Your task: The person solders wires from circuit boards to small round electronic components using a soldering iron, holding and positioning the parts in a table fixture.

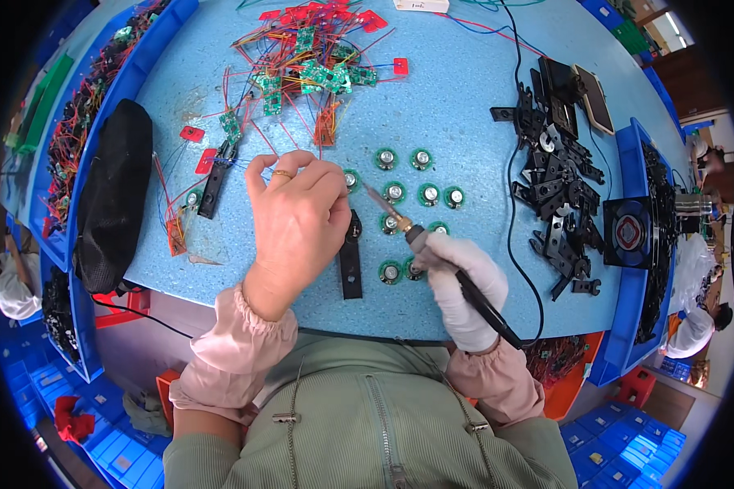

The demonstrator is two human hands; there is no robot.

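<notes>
My right hand (462,277), in a white glove, grips a soldering iron (416,240) whose tip points up-left toward a small round green disc (351,179). My bare left hand (298,216), with a ring on one finger, rests on the blue table with fingers pinched together at that same disc; what they pinch is hidden. A black plastic strip (350,261) lies just right of my left wrist. Several more round green discs (395,191) with silver centres lie in rows between the two hands.
A tangle of red wires and green circuit boards (314,69) lies at the far middle. A pile of black plastic brackets (559,187) sits right. Blue bins (638,244) line both sides; a black pouch (114,191) lies left. Another black strip (214,183) lies left of my hand.
</notes>
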